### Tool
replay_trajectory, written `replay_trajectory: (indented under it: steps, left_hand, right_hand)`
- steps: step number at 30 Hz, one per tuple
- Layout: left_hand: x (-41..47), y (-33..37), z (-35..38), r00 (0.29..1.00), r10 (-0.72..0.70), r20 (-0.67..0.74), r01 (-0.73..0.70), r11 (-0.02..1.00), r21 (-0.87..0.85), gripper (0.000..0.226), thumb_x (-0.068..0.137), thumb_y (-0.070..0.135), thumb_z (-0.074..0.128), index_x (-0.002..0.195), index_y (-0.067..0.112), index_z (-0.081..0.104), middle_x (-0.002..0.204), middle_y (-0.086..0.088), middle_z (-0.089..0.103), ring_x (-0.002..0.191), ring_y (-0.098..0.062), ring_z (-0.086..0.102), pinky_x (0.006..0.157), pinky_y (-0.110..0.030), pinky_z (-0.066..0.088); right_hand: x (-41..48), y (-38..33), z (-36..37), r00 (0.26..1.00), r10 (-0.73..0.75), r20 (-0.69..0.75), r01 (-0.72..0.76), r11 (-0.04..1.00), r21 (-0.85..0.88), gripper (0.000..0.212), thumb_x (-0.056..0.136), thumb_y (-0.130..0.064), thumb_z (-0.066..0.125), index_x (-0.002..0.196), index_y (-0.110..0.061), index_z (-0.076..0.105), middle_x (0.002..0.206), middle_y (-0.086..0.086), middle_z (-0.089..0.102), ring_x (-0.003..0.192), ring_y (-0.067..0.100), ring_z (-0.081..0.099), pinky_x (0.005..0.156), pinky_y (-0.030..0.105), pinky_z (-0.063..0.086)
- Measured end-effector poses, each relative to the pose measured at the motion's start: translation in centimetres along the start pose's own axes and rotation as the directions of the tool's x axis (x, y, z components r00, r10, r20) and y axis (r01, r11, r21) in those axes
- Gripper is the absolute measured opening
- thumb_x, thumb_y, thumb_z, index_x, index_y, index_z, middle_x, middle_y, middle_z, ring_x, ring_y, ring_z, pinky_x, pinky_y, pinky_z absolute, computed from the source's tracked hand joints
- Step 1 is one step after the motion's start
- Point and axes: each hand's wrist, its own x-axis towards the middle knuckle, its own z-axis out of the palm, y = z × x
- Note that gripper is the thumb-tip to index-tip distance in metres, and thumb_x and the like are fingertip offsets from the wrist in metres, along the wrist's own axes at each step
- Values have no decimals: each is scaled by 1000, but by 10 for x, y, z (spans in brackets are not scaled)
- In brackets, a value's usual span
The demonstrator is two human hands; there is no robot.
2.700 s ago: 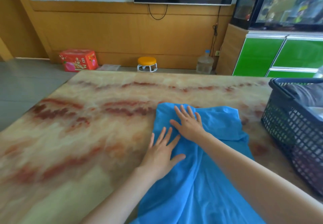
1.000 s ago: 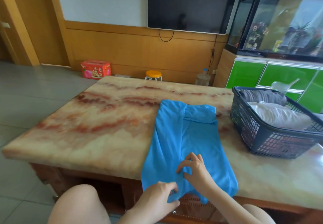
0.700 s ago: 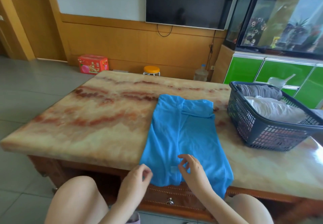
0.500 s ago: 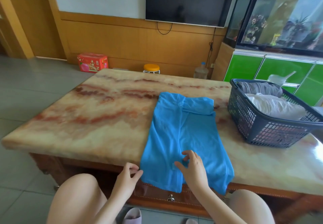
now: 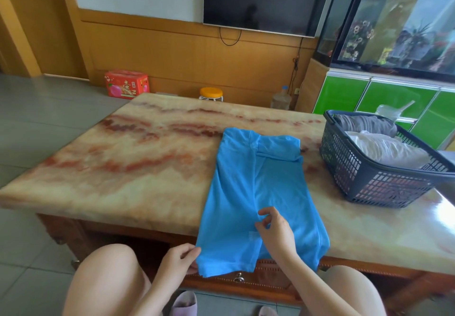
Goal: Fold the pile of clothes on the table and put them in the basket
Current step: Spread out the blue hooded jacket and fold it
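Both left hand and right hand pinch shirt.

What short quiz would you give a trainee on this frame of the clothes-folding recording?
1. True or false: the dark blue plastic mesh basket is empty.
2. Where does the left hand pinch the bright blue fabric shirt? A) the collar B) the near left hem corner C) a sleeve
3. Fill in: the shirt's hem hangs over the near edge of the marble-patterned ___.

Key:
1. False. It holds a grey garment and a white garment.
2. B.
3. table.
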Motion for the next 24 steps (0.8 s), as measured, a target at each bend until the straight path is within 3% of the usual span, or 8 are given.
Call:
replay_trajectory:
  steps: [3, 6, 10, 14, 17, 22, 24]
  left_hand:
    - [-3, 0, -5, 999, -1, 45, -1, 999, 39, 20, 95, 11, 53, 82, 6, 67, 72, -2, 67, 76, -18, 66, 70, -27, 56]
    - [3, 1, -7, 1000, 0, -2, 0, 952, 305, 24, 94, 20, 53, 76, 13, 68, 65, 3, 64, 58, -6, 60, 62, -26, 52]
    - [8, 30, -12, 977, 177, -116, -99, 867, 488, 27, 91, 29, 54, 67, 24, 65, 62, 9, 63, 47, -4, 55, 58, -26, 46]
    - [35, 72, -9, 925, 370, -90, -248, 765, 594, 16, 93, 32, 53, 78, 34, 60, 74, 12, 64, 70, -5, 59, 64, -28, 45]
    - [70, 93, -1, 909, 399, -121, -279, 797, 536, 8, 92, 26, 56, 93, 30, 63, 95, 9, 64, 84, -5, 59, 73, -24, 47]
    - [122, 117, 14, 908, 399, -130, -264, 784, 562, 28, 89, 18, 59, 117, 18, 59, 115, -1, 58, 100, -15, 58, 84, -27, 44]
    - [142, 122, 18, 920, 367, -139, -234, 797, 557, 36, 89, 19, 60, 124, 16, 54, 122, -3, 56, 100, -18, 58, 87, -30, 45]
  right_hand:
    - [-1, 3, 1, 999, -23, 33, 25, 998, -65, 22, 85, -20, 61, 105, -24, 55, 70, -11, 49, 88, 10, 48, 64, 27, 39]
    - [0, 0, 3, 998, -62, 19, 64, 987, -149, 25, 85, -26, 61, 109, -25, 54, 82, -14, 48, 98, 10, 44, 65, 24, 36]
    - [15, -8, -2, 992, -121, -25, 116, 984, -136, 21, 89, -32, 59, 109, -24, 58, 94, -12, 51, 104, 13, 43, 72, 24, 34]
    - [44, -14, -5, 997, -75, 15, 76, 995, -60, 20, 88, -25, 60, 106, -19, 61, 89, -12, 54, 104, 18, 51, 77, 27, 39]
    - [69, -19, -7, 999, -21, 45, 21, 1000, -6, 20, 88, -25, 60, 107, -18, 61, 80, -15, 52, 99, 18, 54, 70, 26, 37]
    - [112, -27, -8, 999, 44, 27, -46, 997, 69, 28, 87, -28, 63, 111, -14, 60, 93, -3, 57, 79, 16, 55, 65, 26, 39]
    - [127, -27, -4, 998, 62, 15, -63, 995, 82, 32, 87, -32, 63, 113, -14, 58, 92, -4, 57, 80, 17, 55, 65, 28, 41]
